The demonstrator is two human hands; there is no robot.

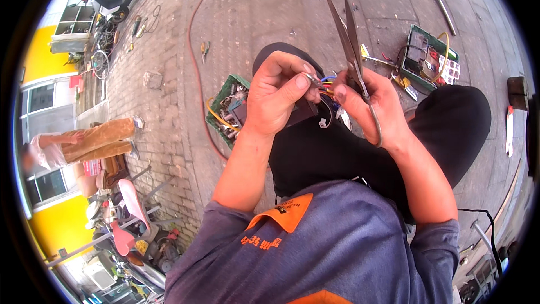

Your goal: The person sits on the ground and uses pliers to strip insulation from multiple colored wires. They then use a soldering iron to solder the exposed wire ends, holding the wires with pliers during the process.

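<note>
My left hand point(275, 95) is closed in a pinch on the thin end of a wire point(310, 79), above my lap. My right hand point(379, 107) grips a pair of long-bladed scissors point(350, 39), whose blades point up and away from me, slightly parted. The thumb and fingers of that hand also sit close to a bundle of coloured wires point(328, 83), blue, yellow and red. Under the hands, a dark box-like part point(302, 111) rests by my legs, partly hidden by my left hand. Whether the right fingertips also hold a wire is hard to see.
Left of my knee stands a green basket point(232, 81) of metal parts. Another green basket point(413, 34) with tools is at the right. A red hose point(193, 59), screwdrivers point(205, 50) and a long-handled metal tool point(444, 11) lie on the paving. A person point(84, 143) stands far left.
</note>
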